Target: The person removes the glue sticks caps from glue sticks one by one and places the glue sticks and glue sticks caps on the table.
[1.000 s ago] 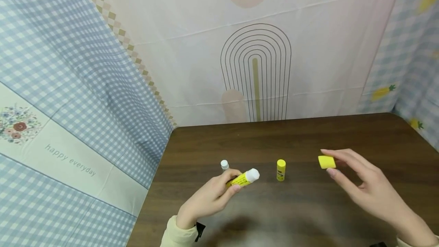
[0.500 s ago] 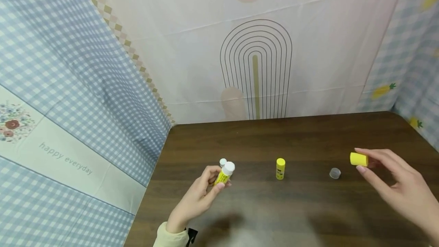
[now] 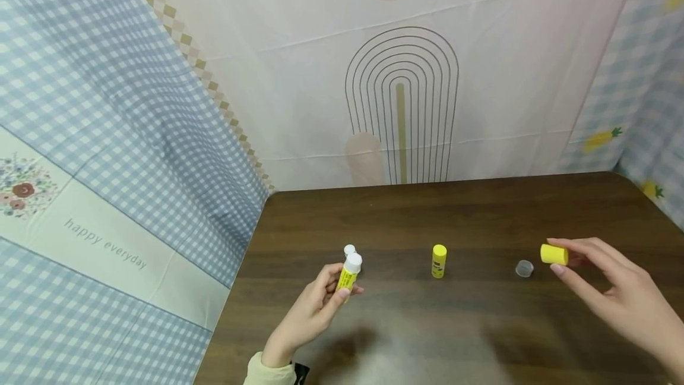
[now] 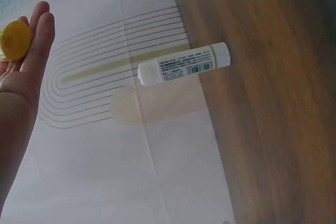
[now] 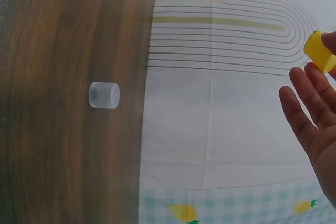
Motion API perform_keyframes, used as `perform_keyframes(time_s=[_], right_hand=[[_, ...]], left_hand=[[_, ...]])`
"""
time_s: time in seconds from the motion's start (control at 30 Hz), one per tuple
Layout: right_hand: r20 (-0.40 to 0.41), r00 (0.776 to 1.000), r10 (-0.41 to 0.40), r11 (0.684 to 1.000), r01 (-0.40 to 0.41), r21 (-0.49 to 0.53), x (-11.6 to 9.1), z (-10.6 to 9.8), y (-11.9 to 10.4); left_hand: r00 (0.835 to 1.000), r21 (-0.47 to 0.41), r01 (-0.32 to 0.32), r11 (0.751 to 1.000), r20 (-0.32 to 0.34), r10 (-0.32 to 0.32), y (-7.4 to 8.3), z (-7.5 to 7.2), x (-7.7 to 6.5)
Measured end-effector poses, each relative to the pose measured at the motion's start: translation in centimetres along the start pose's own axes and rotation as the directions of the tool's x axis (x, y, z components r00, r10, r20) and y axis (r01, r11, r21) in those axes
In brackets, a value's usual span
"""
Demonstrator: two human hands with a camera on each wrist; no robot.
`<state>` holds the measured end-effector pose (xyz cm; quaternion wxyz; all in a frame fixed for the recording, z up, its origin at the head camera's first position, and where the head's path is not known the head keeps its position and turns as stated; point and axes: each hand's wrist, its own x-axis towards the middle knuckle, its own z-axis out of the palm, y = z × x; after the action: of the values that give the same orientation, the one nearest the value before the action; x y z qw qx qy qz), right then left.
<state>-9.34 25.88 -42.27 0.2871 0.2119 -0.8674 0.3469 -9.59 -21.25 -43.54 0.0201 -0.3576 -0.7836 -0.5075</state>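
Note:
My left hand (image 3: 315, 308) holds a yellow glue stick (image 3: 347, 280), its white top uncovered and pointing up; in the left wrist view its yellow base (image 4: 16, 40) shows. Between thumb and fingertips, my right hand (image 3: 614, 290) pinches a yellow cap (image 3: 553, 253) above the table. Partly hidden behind the held stick, a white glue stick (image 3: 350, 249) stands upright; the left wrist view shows its printed label (image 4: 186, 65) and bare white top. A translucent cap (image 3: 524, 268) sits on the table just left of my right hand.
A smaller yellow glue stick (image 3: 438, 261) with its cap on stands mid-table, between my hands. The dark wooden table (image 3: 406, 218) meets a white printed cloth (image 3: 299, 106) at its back edge. A blue checked cloth (image 3: 176, 123) hangs along the left.
My left hand has drawn left and turned the glue stick more upright. My right hand has carried the yellow cap to the right, then slightly back, leaving the translucent cap in view.

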Motion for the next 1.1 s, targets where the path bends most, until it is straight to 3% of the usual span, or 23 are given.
perform_keyframes(time_s=[0.43,0.7,0.9,1.1], right_hand=[[0.114,0.992,0.059,0.989,-0.042,-0.141,-1.6,0.8,2.2],[0.251,0.941,0.227,0.964,-0.181,-0.194,-2.4,1.3,3.4],[0.248,0.955,0.163,0.972,-0.112,-0.207,-2.5,2.4,4.2],[0.319,0.931,0.177,0.969,-0.108,-0.223,-3.2,3.4,5.3]], left_hand=[[0.994,-0.096,0.111,0.989,-0.005,-0.112,-0.7,0.8,-0.7],[0.98,-0.147,0.197,0.969,0.062,-0.19,-1.1,0.9,-1.0],[0.972,-0.15,0.23,0.961,0.074,-0.221,-1.5,0.9,-0.9],[0.982,-0.114,0.186,0.976,0.06,-0.18,-1.8,1.0,-1.1]])
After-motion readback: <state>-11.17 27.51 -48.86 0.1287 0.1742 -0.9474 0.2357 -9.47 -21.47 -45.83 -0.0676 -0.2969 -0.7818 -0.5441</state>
